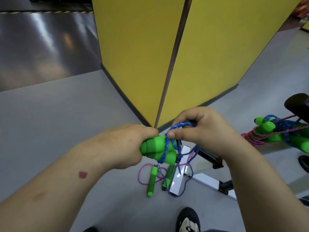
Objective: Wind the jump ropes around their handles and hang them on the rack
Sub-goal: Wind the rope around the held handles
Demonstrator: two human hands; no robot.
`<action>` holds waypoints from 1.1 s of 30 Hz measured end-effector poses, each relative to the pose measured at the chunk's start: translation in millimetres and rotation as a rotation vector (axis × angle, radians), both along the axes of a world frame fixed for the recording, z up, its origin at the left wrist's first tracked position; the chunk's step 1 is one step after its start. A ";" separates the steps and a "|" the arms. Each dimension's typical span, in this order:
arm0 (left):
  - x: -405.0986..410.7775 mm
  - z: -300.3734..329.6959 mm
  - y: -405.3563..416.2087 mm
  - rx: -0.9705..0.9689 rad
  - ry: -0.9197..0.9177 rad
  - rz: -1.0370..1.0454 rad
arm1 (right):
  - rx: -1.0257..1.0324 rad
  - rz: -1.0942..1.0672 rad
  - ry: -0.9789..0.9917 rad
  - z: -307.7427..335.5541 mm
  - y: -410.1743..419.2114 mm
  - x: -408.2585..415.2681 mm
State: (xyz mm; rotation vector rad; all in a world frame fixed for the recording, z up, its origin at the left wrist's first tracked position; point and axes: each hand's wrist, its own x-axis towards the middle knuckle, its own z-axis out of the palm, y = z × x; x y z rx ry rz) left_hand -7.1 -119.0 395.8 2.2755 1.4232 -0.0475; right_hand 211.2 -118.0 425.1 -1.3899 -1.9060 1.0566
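My left hand (123, 144) grips a pair of green foam handles (156, 147) held side by side. A blue rope (182, 125) is looped a few turns around them, and my right hand (202, 129) pinches a loop of that rope just above the handles. The rope's loose end (189, 183) trails down to the floor. On the floor below lies a pink rope (142, 174) with two green handles (152, 180), unwound. At the right edge, wound bundles of green handles with blue and pink rope (277, 131) hang from a black bar of the rack (296, 102).
A yellow partition (167, 56) meets in a corner straight ahead. White and black floor bars of the rack's base (209, 180) lie under my hands. My shoe (188, 220) shows at the bottom. Grey floor stretches to the left.
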 end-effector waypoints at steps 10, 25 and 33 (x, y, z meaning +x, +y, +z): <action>-1.5 9.1 8.8 -0.180 -0.544 0.253 | -0.384 -0.107 0.050 -41.5 3.7 -8.6; 10.4 -3.8 -0.6 -0.024 0.079 -0.011 | 0.011 0.018 -0.007 -3.7 -1.0 2.0; 7.0 8.8 5.1 -0.154 -0.463 0.109 | -0.371 -0.199 0.272 -51.9 6.2 8.9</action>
